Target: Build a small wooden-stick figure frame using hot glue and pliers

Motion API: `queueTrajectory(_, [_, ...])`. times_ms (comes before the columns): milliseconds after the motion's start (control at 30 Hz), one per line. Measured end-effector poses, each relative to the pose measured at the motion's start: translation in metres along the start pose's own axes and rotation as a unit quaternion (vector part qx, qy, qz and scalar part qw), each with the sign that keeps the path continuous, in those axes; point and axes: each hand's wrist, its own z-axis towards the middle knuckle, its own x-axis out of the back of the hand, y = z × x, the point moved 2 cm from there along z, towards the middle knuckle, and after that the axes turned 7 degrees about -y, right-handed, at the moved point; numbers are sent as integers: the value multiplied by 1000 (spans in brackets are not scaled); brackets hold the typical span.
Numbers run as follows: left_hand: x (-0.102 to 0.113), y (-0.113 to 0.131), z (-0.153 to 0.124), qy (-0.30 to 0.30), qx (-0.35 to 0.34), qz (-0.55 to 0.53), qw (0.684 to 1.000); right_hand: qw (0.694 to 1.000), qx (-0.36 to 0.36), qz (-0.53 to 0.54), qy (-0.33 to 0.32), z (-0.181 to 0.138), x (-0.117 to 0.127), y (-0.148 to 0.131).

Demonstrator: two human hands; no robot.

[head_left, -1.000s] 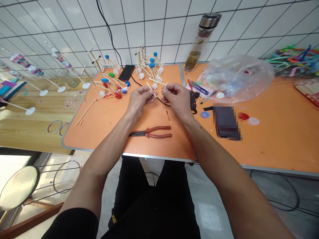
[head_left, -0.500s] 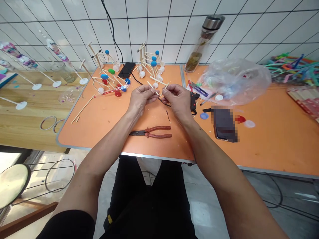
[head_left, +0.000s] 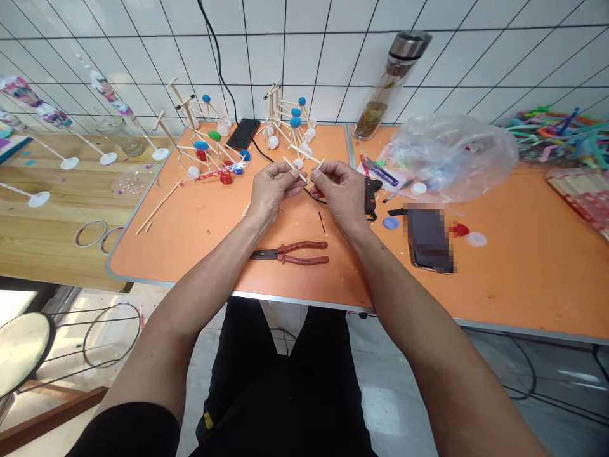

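Observation:
Above the middle of the orange table, my left hand (head_left: 272,193) pinches a thin wooden stick (head_left: 294,168) between thumb and fingertips. My right hand (head_left: 339,190), close beside it, grips a short wooden stick (head_left: 320,166) that slants up from the fingers. Both sticks' lower ends come near each other between the hands; I cannot tell whether they touch. Just right of my right hand lies a black glue gun (head_left: 372,198), partly covered by it. Pliers with red-brown handles (head_left: 303,252) rest on the table below my hands.
Stick frames with coloured balls stand behind at the left (head_left: 202,136) and centre (head_left: 288,120). Loose sticks (head_left: 159,206) lie left. A glass bottle (head_left: 380,95), a plastic bag (head_left: 457,152), a utility knife (head_left: 383,172) and a phone (head_left: 429,238) are on the right.
My hands have barely moved; the left-hand stick has shifted slightly right, its lower end closer to my right fingers. Both hands keep their grip, and the view has shifted a little.

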Motion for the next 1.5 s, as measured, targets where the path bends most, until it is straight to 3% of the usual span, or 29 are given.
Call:
queueTrajectory(600, [1, -7, 4, -20, -2, -46, 999, 1000, -3, 24, -1, -2, -2, -1])
queueTrajectory(1500, [-2, -8, 1, -14, -23, -32, 999, 998, 47, -46, 17, -4, -6, -4])
